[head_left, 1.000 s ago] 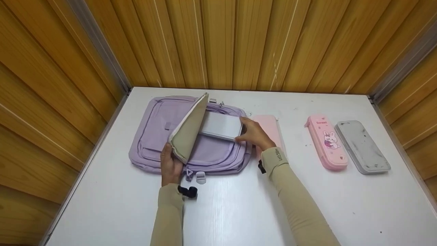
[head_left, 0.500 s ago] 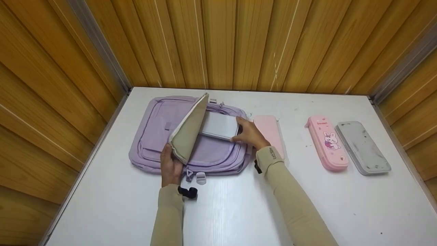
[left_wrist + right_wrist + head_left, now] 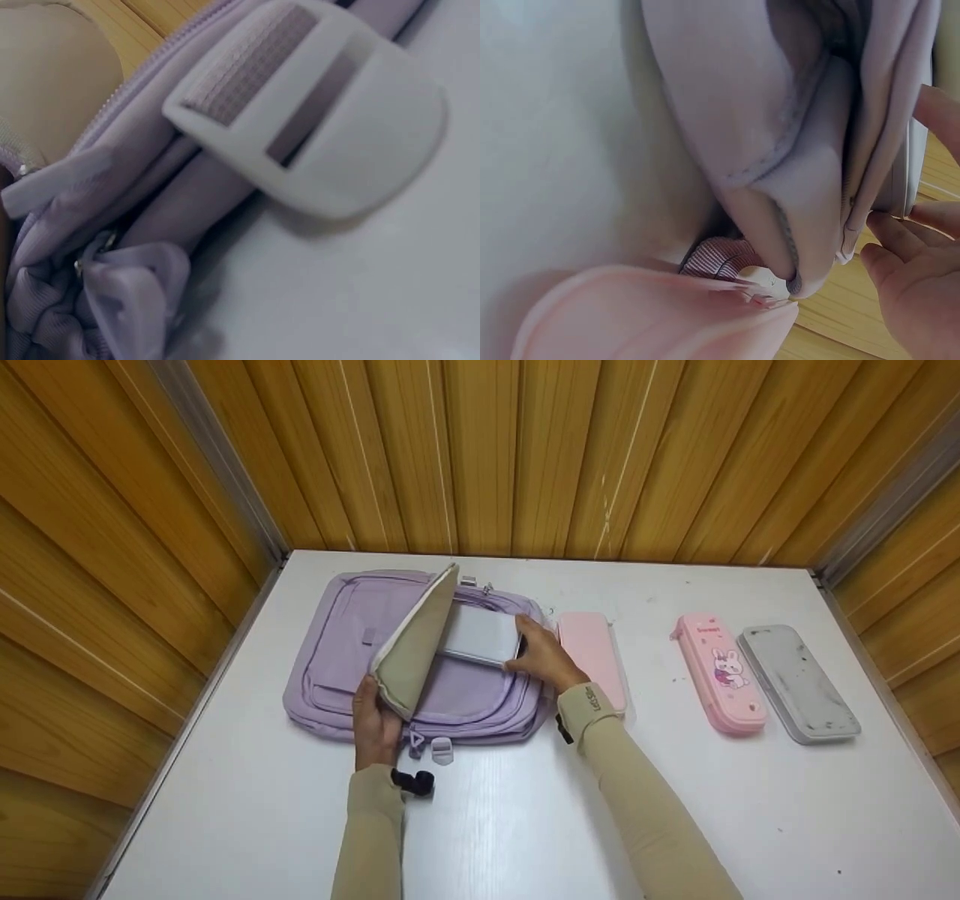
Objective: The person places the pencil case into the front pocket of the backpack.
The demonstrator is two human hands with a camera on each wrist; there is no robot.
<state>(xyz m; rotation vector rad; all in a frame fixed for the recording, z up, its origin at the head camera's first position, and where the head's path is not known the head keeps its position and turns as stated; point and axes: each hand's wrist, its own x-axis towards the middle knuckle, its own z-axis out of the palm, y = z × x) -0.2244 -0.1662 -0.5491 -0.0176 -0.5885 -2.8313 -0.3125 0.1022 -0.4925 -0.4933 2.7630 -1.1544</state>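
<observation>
A purple backpack [image 3: 322,637] lies flat on the white table, with its front compartment unzipped. My left hand [image 3: 375,727] grips the raised beige-lined flap [image 3: 416,649] at its lower corner. Under that flap, partly inside the compartment, is a flat silver-grey rectangular case [image 3: 480,634], and its left end is hidden. My right hand [image 3: 546,654] pinches the case's right end between thumb and fingers. In the right wrist view the fingers [image 3: 896,236] reach the case edge beside the bag's purple fabric. A white strap buckle [image 3: 360,127] hangs near the bag's edge in the left wrist view.
Right of the backpack lies a pale pink flat case [image 3: 592,660], partly behind my right wrist. Farther right are a pink rabbit-print pencil case [image 3: 721,675] and a scuffed grey case [image 3: 799,682] side by side. Wood-look panels [image 3: 480,457] enclose the table's back and sides.
My right hand has moved slightly left, carrying the silver-grey case deeper under the flap. More of the pale pink case shows now. My left hand holds the flap in the same place.
</observation>
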